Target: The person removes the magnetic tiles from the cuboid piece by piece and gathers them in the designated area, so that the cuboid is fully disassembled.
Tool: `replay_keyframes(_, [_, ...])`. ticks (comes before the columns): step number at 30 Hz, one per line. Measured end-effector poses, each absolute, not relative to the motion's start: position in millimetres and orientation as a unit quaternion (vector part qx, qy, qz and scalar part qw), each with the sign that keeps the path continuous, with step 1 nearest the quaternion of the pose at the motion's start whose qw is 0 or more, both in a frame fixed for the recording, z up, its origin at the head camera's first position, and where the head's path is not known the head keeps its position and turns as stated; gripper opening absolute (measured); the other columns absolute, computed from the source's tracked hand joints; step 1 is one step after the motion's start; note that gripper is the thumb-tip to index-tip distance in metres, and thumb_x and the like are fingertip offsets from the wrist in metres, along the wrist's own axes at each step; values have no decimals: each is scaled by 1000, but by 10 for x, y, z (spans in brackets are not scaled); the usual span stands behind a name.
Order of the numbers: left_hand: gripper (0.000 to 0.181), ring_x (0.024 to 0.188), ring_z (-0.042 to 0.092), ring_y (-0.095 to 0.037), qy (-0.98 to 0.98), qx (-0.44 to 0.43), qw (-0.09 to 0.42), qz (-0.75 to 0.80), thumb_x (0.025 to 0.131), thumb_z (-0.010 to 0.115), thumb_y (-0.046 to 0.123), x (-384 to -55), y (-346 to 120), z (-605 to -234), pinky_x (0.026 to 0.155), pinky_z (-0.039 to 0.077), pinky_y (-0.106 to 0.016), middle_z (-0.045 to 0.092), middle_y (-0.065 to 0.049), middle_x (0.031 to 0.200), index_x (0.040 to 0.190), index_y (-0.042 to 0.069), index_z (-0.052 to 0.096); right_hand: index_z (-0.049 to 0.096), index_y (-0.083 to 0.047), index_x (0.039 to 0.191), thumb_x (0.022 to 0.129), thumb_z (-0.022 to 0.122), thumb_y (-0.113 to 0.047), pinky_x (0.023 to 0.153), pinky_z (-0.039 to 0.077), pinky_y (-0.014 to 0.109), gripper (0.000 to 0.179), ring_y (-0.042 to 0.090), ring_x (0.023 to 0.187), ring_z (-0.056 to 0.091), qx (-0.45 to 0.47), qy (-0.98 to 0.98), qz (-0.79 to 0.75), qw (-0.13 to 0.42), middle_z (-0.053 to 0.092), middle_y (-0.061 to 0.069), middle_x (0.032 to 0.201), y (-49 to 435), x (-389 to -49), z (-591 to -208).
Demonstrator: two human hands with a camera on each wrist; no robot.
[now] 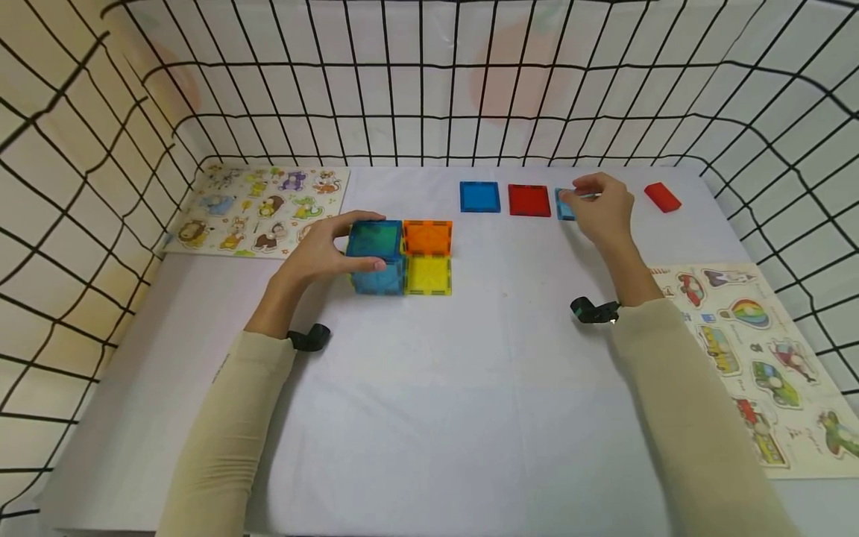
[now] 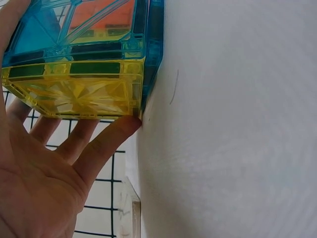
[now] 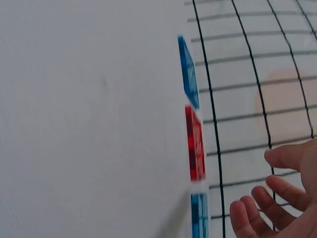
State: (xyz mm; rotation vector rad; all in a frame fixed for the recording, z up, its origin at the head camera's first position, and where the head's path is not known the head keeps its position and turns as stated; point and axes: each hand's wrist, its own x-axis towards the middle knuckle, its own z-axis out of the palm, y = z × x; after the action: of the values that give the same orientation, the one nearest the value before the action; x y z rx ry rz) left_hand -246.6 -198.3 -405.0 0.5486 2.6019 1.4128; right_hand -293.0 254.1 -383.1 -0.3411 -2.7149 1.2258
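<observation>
My left hand (image 1: 315, 250) grips a cube of see-through magnetic tiles (image 1: 378, 274), thumb at the front and fingers round its left and back. A yellow side of the cube (image 2: 79, 91) faces the palm in the left wrist view. Joined on its right are an orange tile (image 1: 428, 237) and, in front of that, a yellow tile (image 1: 428, 276). Over a light blue tile (image 1: 565, 204) hovers my right hand (image 1: 604, 209). Its fingers are loosely bent and spread from the thumb in the right wrist view, with nothing between them.
Along the back lie a blue tile (image 1: 479, 197), a red tile (image 1: 529, 201) and a small red block (image 1: 663, 197). An animal puzzle board (image 1: 258, 209) is at back left, a vehicle puzzle board (image 1: 758, 365) at right. Black wire grid (image 1: 421, 89) encloses the back and sides.
</observation>
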Motion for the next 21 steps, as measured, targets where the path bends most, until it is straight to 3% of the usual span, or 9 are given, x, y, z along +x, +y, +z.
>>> replay_keyframes(6, [66, 139, 48, -37, 865, 179, 71, 463, 78, 88, 42, -2464, -1985, -4040, 108, 47, -62, 60, -1, 146, 138, 35, 62, 64, -13, 134, 97, 68, -46, 76, 50, 20, 50, 20, 111, 58, -25, -897, 435, 76, 66, 8, 127, 2189, -2733, -3848])
replay_keyframes(21, [66, 137, 49, -36, 868, 200, 75, 449, 75, 89, 45, -2462, -1965, -4011, 101, 53, -59, 62, 1, 142, 134, 34, 61, 64, -19, 135, 94, 72, -50, 91, 61, 44, 53, 22, 120, 63, 97, -887, 452, 18, 66, 2, 132, 1604, -2548, -3899])
